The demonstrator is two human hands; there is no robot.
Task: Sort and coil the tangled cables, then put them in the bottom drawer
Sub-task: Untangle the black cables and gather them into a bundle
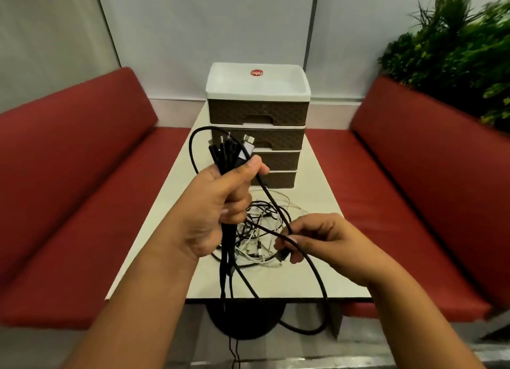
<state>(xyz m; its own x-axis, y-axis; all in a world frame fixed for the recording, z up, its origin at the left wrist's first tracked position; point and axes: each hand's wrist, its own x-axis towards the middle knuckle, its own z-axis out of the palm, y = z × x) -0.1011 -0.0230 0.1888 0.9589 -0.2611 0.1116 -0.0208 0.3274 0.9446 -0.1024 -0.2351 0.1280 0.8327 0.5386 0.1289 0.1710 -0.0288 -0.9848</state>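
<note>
Head view: our left hand [220,200] grips a bundle of black cables [229,153], plugs up, while our right hand [311,244] pinches one black cable's end [283,255] above the tangled white-and-black pile [262,230]. We judge sorting is underway; next, free that cable, then coil.

Left hand [220,200]: raised, gripping a bunch of black cables [226,153], plugs pointing up.
Right hand [317,241]: pinching one black cable's end [283,255].
Table [317,180]: tangled black and white cables [262,230]; four-drawer brown plastic cabinet [258,125] behind, drawers closed.
</note>
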